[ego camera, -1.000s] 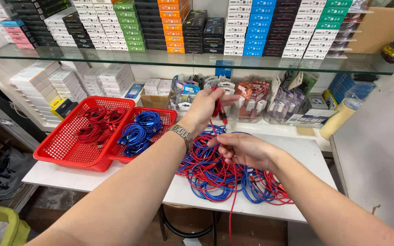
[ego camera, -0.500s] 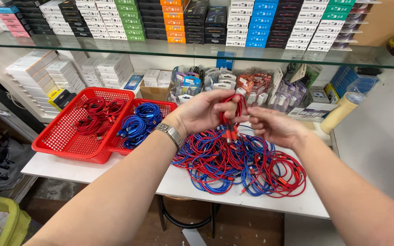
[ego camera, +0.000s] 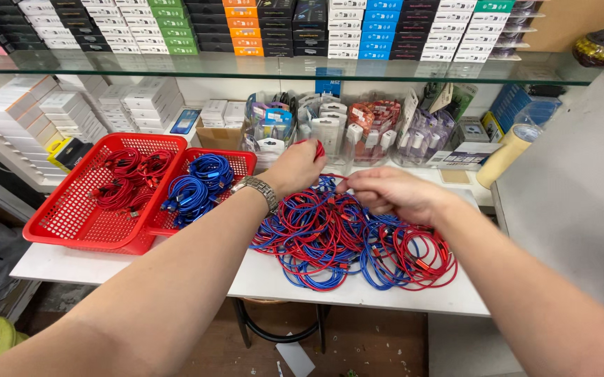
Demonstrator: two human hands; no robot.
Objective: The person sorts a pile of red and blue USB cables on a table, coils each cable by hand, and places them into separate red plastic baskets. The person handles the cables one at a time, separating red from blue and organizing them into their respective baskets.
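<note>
Left hand (ego camera: 300, 166) centre frame, closed on a red cable (ego camera: 319, 148); small red loop poking out above the knuckles. Right hand (ego camera: 389, 194) just right of centre, fingers pinched on the same cable's other stretch, near a strand at approx the hand's left edge. Cable run between the two hands short, long axis roughly horiz., tilted a bit: higher at left hand, lower at right. Exact end/plug direction can't tell, hidden in the fists.

Both hands hovering over the cable pile (ego camera: 347, 241), red + blue coils tangled, spread across bench (ego camera: 176, 269) centre to lower right. Metal watch (ego camera: 260, 190) on left wrist.

Left of frame: big red basket (ego camera: 57, 216) w/ red coils; smaller red basket (ego camera: 242, 162) beside it, touching, w/ blue coils (ego camera: 197, 185). Behind pile, along wall: clear packs of accessories (ego camera: 330, 122). White boxes (ego camera: 71, 105) stacked upper left. Glass shelf (ego camera: 281, 66) across top w/ rows of coloured boxes. Tape roll (ego camera: 508, 150) upper right, leaning, by the grey panel (ego camera: 574, 188).
</note>
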